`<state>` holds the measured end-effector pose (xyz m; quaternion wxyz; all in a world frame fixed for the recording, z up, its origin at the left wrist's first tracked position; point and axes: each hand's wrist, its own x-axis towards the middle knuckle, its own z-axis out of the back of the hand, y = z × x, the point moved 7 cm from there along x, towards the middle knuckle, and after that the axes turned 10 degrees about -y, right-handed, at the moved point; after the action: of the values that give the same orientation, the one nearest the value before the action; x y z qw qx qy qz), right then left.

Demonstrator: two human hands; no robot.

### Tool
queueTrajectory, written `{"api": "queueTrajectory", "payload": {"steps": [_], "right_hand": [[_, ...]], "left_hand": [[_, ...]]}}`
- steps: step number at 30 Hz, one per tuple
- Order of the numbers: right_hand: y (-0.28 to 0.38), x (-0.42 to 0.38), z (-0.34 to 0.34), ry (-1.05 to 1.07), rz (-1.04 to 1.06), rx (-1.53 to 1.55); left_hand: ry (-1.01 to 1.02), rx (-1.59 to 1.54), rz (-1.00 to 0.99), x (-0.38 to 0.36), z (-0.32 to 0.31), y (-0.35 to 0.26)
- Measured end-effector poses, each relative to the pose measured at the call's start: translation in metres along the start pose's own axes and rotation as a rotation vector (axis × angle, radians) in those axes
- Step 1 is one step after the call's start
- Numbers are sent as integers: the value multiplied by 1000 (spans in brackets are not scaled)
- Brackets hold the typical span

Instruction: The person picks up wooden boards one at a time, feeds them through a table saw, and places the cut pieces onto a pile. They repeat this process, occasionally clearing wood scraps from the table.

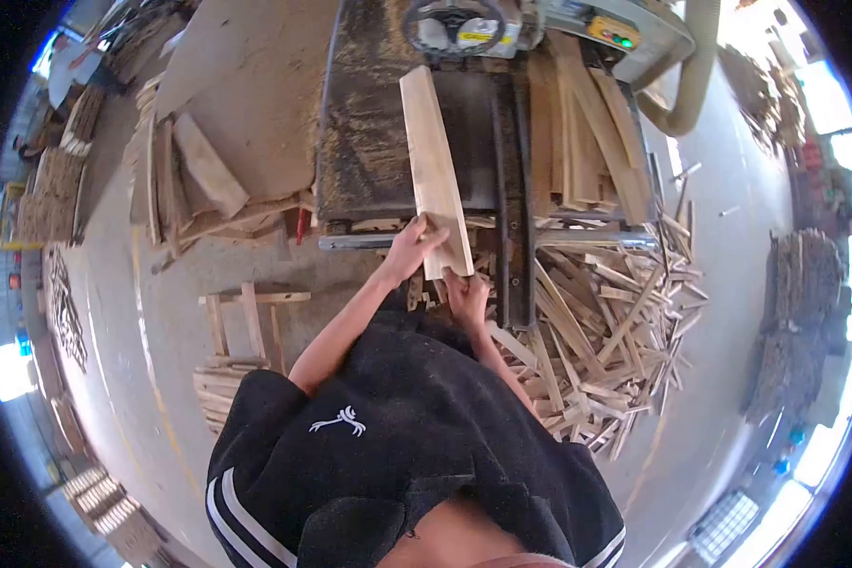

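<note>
A long pale wooden board (431,147) lies lengthwise over the dark machine table (364,142), its near end sticking out past the front edge toward my body. My left hand (415,248) grips the board's left side near that end, the thumb on top. At the near end, my right hand (468,298) is closed on the board from below, its fingertips partly hidden. A second pale edge shows under the board's near end; whether it is a separate piece I cannot tell.
Planks (582,133) lie on the machine's right side, beside a dark rail (515,208). A heap of wood offcuts (606,341) covers the floor at right. Boards (204,166) rest on a brown surface at left, above a small wooden frame (248,317). A person (78,68) stands far left.
</note>
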<state>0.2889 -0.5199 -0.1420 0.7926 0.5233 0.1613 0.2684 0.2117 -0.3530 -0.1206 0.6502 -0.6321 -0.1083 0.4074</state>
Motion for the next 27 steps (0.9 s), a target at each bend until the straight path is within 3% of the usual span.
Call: {"api": "queueTrajectory", "payload": {"steps": [1, 2, 4, 5, 8, 10, 12, 13, 14, 16, 18, 22, 24, 25, 26, 27], "right_hand": [[-44, -8, -15, 53, -355, 238], [-54, -5, -15, 37, -350, 239], [-74, -8, -30, -10, -765, 842], [-68, -3, -28, -26, -812, 960], [-95, 27, -32, 6, -754, 818], [-58, 52, -31, -21, -692, 792], [-46, 75, -37, 98, -824, 454], [-33, 88, -35, -4, -798, 446], [-37, 100, -43, 2, -783, 441], [-58, 126, -68, -98, -880, 864], [-48, 149, -78, -142, -945, 882], [-24, 187, -79, -213, -1005, 732], [-45, 197, -86, -161, -872, 758], [-24, 193, -81, -227, -966, 761], [-41, 198, -87, -223, -1005, 805], [-34, 196, -83, -236, -973, 747]], "left_hand": [[-76, 153, -90, -11, -2, -33], [-64, 154, -103, -2, -13, -26], [-155, 596, -426, 18, -28, -16], [-87, 610, -438, 23, -36, -24], [-86, 784, -553, 46, -53, -33], [-149, 819, -584, 67, -50, -40], [-179, 996, -564, 84, -45, -56], [-188, 991, -562, 90, -42, -64], [-162, 1026, -521, 101, -38, -72], [-160, 1052, -477, 128, -25, -86], [-108, 908, -514, 149, -9, -87], [-296, 828, -481, 160, 80, -73], [-514, 817, -357, 152, 149, -67], [-690, 729, -318, 147, 188, -50], [-737, 722, -274, 131, 218, -42], [-866, 741, -153, 111, 255, -34]]}}
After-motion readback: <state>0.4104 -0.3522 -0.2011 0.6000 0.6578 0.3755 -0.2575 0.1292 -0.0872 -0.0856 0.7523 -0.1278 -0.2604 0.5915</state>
